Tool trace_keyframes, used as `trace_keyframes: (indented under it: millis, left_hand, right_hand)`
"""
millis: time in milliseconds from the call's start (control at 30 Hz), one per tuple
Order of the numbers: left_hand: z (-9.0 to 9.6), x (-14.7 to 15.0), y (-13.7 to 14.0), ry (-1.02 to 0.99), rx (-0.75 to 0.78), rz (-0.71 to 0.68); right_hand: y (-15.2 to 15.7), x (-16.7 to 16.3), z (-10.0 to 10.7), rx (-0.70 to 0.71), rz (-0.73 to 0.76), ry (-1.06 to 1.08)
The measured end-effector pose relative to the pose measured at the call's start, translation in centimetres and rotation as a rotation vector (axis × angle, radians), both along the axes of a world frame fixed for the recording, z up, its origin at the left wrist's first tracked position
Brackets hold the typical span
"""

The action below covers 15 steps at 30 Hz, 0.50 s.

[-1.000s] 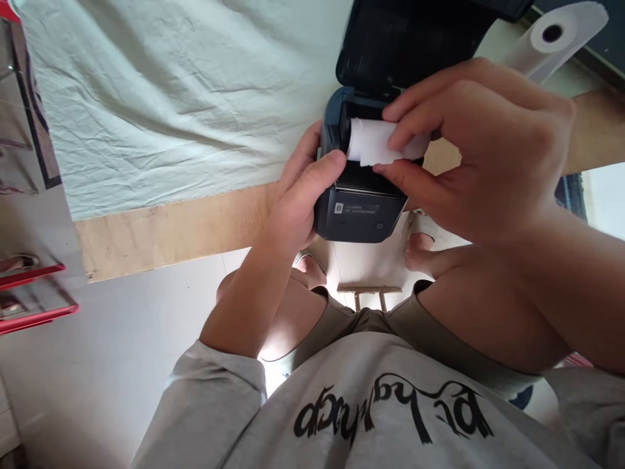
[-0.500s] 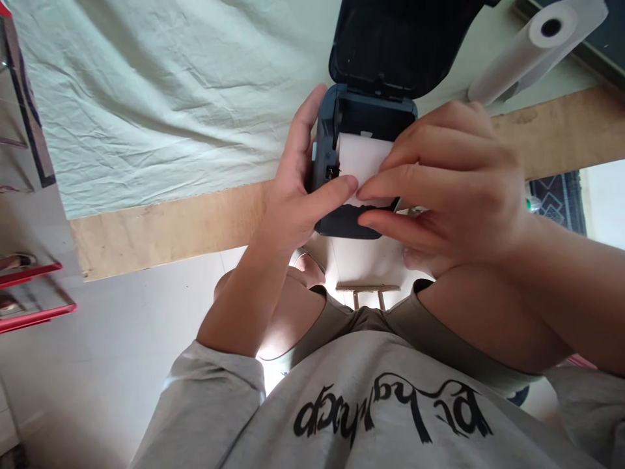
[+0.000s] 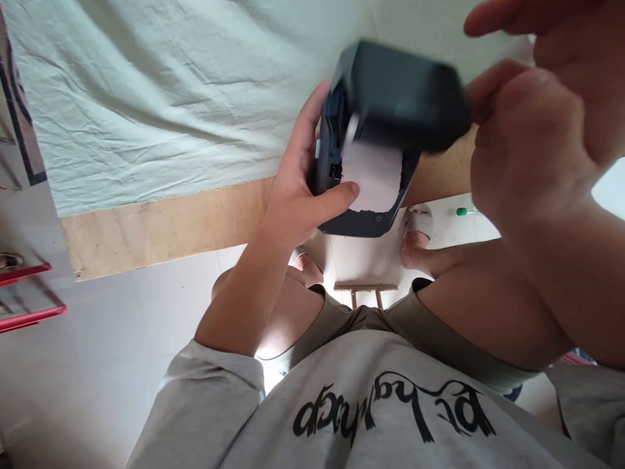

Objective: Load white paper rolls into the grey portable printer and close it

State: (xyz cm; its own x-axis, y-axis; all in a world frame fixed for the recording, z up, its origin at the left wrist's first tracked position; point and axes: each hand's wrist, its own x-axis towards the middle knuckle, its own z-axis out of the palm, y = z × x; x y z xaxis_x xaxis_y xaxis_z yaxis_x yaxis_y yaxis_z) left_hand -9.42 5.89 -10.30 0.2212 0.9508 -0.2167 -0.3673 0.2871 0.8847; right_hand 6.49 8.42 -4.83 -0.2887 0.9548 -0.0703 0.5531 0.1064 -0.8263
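Observation:
My left hand [image 3: 297,202] is wrapped round the left side of a small dark portable label printer [image 3: 356,225]. Its thumb presses on white paper [image 3: 375,179] that comes out over the printer's front edge and has a ragged end. The hinged lid [image 3: 405,98] is partly lowered over the paper compartment and blurred by motion. At the lid's right edge, my right hand [image 3: 541,130] has its fingers apart, with a fingertip touching or very close to the lid. Most of the paper roll's compartment is hidden under the lid.
A pale green cloth [image 3: 170,98] covers the table, whose bare wooden edge [image 3: 170,221] faces me. Red-edged racks [image 3: 32,316] stand at the left. Below are my legs, a wooden stool bar [image 3: 366,287] and a green-capped item [image 3: 461,212] on the floor.
My right hand has left the paper and moved up and right to the lid. The lid has swung from fully raised to partly lowered. My left hand keeps its hold on the printer.

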Motion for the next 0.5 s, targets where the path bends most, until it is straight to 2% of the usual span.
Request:
trace_keyframes:
  millis: [67, 133, 233, 333, 500]
  left_hand:
    - [0.1, 0.1, 0.0, -0.038, -0.006, 0.016]
    - [0.3, 0.3, 0.0, -0.116, 0.013, 0.074]
    - [1.1, 0.7, 0.0, -0.193, -0.027, 0.199]
    - [1.7, 0.9, 0.0, -0.163, -0.084, 0.174]
    - [1.7, 0.8, 0.0, -0.088, -0.135, 0.079]
  right_hand:
    - [0.0, 0.1, -0.9, 0.123, -0.039, -0.031]
    - [0.0, 0.4, -2.1, 0.043, 0.017, -0.059]
    - [0.0, 0.9, -3.1, -0.096, 0.188, -0.073]
    - [0.1, 1.0, -3.3, -0.087, 0.263, -0.074]
    - [0.3, 0.7, -3.3, -0.094, 0.239, -0.066]
